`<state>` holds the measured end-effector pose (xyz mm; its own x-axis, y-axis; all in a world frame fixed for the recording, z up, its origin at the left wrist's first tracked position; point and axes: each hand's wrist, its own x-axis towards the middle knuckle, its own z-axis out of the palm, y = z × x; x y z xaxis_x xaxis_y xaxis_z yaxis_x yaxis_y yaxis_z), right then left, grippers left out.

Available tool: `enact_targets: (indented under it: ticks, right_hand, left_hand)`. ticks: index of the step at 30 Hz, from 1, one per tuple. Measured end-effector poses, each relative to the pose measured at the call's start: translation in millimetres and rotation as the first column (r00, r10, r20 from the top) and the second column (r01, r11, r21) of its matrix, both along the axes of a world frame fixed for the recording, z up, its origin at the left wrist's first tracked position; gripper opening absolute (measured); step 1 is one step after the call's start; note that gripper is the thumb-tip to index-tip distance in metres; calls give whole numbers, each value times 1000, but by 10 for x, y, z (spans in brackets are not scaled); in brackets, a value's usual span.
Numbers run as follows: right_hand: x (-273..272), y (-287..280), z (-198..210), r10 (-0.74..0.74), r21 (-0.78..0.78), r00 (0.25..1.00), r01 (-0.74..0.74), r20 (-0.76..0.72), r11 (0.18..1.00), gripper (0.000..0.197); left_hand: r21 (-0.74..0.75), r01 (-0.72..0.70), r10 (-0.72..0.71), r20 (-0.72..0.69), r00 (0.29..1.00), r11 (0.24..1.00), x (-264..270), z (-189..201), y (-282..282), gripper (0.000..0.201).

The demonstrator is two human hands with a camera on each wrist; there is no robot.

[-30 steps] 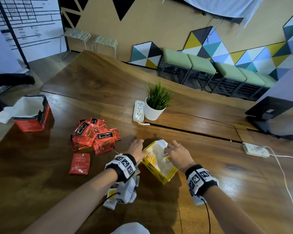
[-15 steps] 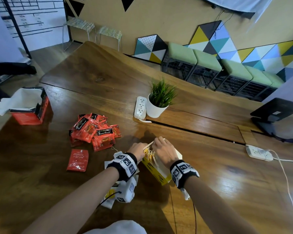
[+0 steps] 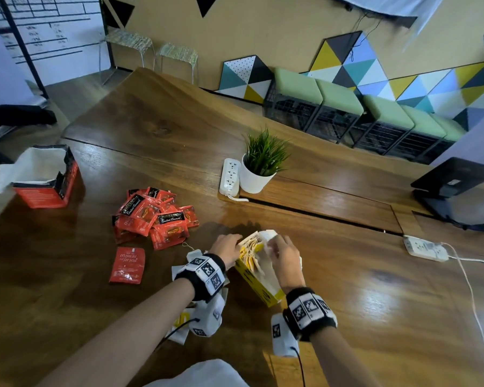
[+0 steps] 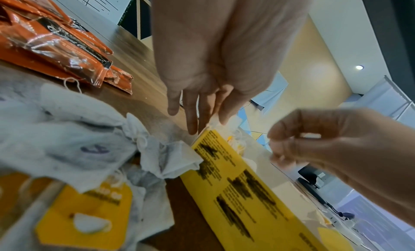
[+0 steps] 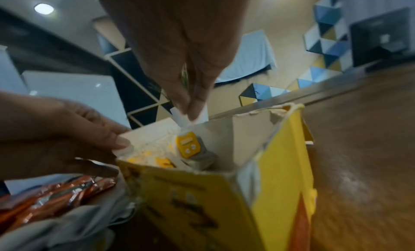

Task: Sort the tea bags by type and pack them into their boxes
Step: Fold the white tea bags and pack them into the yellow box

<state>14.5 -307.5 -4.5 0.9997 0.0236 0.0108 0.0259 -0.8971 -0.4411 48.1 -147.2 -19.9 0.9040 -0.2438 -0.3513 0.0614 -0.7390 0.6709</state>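
Observation:
An open yellow tea box (image 3: 260,289) stands on the wooden table, tilted, with several yellow-tagged bags inside (image 5: 161,159). My left hand (image 3: 229,245) pinches the box's white left flap (image 5: 125,139). Over the opening, my right hand (image 5: 191,112) pinches a white tea bag (image 5: 179,115) whose yellow tag (image 5: 187,146) hangs into the box. Loose white tea bags (image 4: 67,139) lie under my left wrist. A pile of red sachets (image 3: 154,216) and one single red sachet (image 3: 127,265) lie to the left. The open red box (image 3: 46,177) stands at the far left.
A potted plant (image 3: 259,166) and a white power strip (image 3: 229,175) sit beyond the yellow box. A second power strip (image 3: 426,248) with a white cable lies at the right, near a black stand (image 3: 456,180). The red box stands near the table's left edge.
My right hand has moved from the yellow box's right side to over its opening, holding a tea bag. My left hand has stayed at the box's left rim.

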Motion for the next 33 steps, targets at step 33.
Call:
enact_targets:
  ticks: [33]
  right_hand:
    - [-18, 251, -379, -117, 79, 947, 147, -301, 986, 35]
  left_hand:
    - [81, 21, -27, 69, 997, 997, 6, 92, 49, 26]
